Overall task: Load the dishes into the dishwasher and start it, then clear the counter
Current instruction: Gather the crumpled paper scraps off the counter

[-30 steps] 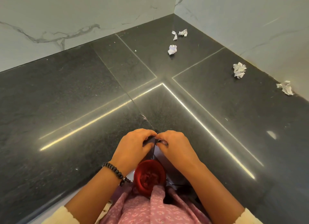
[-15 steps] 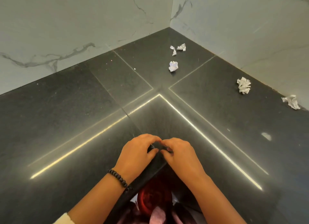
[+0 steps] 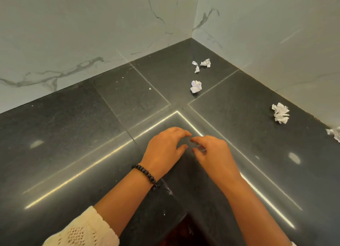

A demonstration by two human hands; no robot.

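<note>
In the head view, the only view we have, we look down on a dark stone counter (image 3: 73, 135) that fills most of the frame and meets two marble walls (image 3: 92, 34) in a corner at the upper right. No dishes and no dishwasher appear anywhere in this view, so we judge that the step in hand is the last one, clearing the counter.

Our left hand (image 3: 163, 148) and right hand (image 3: 213, 154) are at the lower middle of the frame, just above the counter and very near each other. The fingers of both are loosely curled and the fingertips almost meet, but we see nothing between them; both hands hold nothing. A beaded bracelet (image 3: 145, 174) is on the left wrist.

What remains to clear are crumpled paper balls. One ball (image 3: 196, 86) lies at the upper middle, and a small cluster (image 3: 202, 63) is behind it, close to the corner. Another ball (image 3: 280, 113) lies at the right, and one more (image 3: 334, 133) is cut by the right edge of the frame.

In our judgement the next move calls for a reach forward to the nearest ball at the upper middle, then a light pinch, because paper is soft and weighs little. The cluster near the corner needs a longer reach.
</note>
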